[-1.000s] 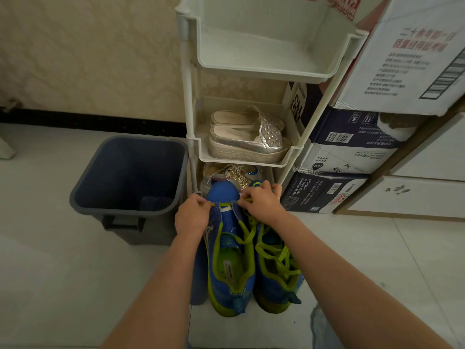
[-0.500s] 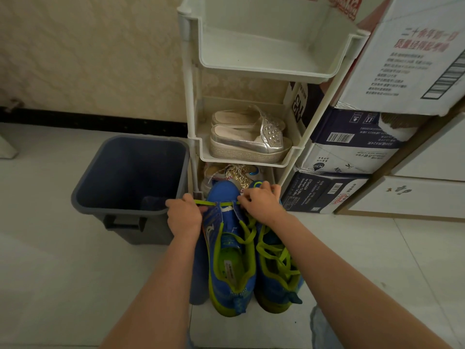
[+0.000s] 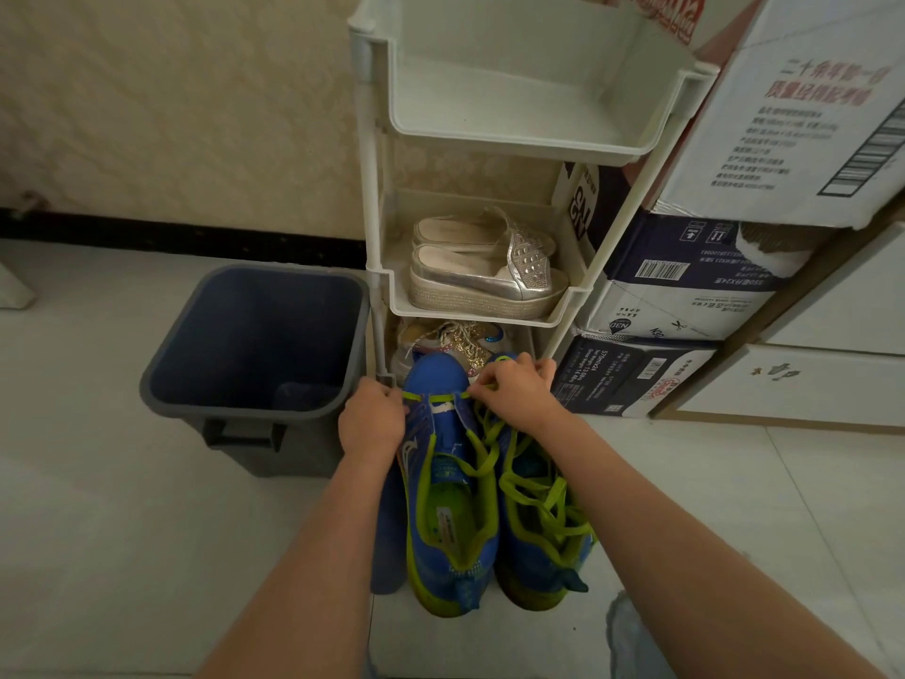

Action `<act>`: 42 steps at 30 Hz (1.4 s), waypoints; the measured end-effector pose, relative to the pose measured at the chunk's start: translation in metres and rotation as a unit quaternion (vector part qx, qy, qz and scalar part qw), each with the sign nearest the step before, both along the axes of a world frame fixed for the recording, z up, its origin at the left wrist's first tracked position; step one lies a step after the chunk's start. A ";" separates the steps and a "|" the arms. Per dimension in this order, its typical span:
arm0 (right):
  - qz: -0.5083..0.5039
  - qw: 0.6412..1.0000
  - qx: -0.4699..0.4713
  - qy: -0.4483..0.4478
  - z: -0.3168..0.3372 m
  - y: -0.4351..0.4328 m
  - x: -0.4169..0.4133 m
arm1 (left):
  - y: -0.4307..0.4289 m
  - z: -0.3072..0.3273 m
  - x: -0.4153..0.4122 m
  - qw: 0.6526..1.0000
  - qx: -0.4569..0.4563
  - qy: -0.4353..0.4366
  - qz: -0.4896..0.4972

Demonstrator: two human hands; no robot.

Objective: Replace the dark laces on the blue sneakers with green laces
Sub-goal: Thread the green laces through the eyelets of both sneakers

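— Green lace (image 3: 440, 397) is lying where?
— It is stretching across the left blue sneaker (image 3: 433, 377) on the floor (image 3: 122, 531); left hand (image 3: 372, 423) and right hand (image 3: 514, 392) are each pinching an end.

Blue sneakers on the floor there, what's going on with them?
A person is threading a green lace into one blue sneaker. The left hand and right hand each pinch an end of it, with one span drawn across the eyelets nearest the toe. More green lace lies loose over the second sneaker beside it. Both shoes stand in front of a white rack, next to a grey bin.
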State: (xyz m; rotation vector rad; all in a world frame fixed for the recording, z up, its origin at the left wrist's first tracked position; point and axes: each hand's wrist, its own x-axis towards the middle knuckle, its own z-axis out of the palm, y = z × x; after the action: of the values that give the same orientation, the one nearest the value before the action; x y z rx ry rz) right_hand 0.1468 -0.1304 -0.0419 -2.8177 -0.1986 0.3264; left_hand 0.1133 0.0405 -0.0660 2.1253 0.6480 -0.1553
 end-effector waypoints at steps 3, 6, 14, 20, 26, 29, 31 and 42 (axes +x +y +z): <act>-0.010 1.000 0.011 0.012 0.001 0.000 0.000 | 0.005 -0.004 0.006 0.996 -0.066 0.017 0.051; 0.000 1.000 -0.017 0.005 -0.001 0.003 -0.001 | 0.010 -0.008 0.010 0.983 -0.155 0.014 0.102; 0.010 0.999 0.008 -0.045 -0.004 0.001 -0.001 | 0.009 0.002 0.006 0.981 -0.183 -0.020 0.060; 0.020 0.999 -0.010 -0.048 -0.002 0.005 -0.002 | 0.009 0.002 -0.002 0.995 -0.074 -0.028 -0.064; 0.039 0.998 -0.017 -0.048 -0.002 -0.001 -0.003 | 0.019 -0.008 0.013 0.967 -0.239 0.033 0.086; 0.053 0.997 -0.020 -0.056 -0.002 -0.005 -0.004 | 0.014 -0.002 0.012 0.959 -0.257 0.027 0.116; 0.064 0.996 -0.004 -0.060 -0.002 -0.006 -0.005 | 0.011 0.003 0.010 0.960 -0.253 0.014 0.119; 0.043 0.997 -0.011 -0.064 -0.006 0.003 -0.004 | 0.007 0.004 0.001 0.995 -0.063 -0.036 -0.074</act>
State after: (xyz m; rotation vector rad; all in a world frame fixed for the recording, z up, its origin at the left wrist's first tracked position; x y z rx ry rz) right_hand 0.1424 -0.1272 -0.0478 -2.8595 -0.3465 0.1688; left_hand 0.1139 0.0478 -0.0616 2.0458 0.4279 -0.1951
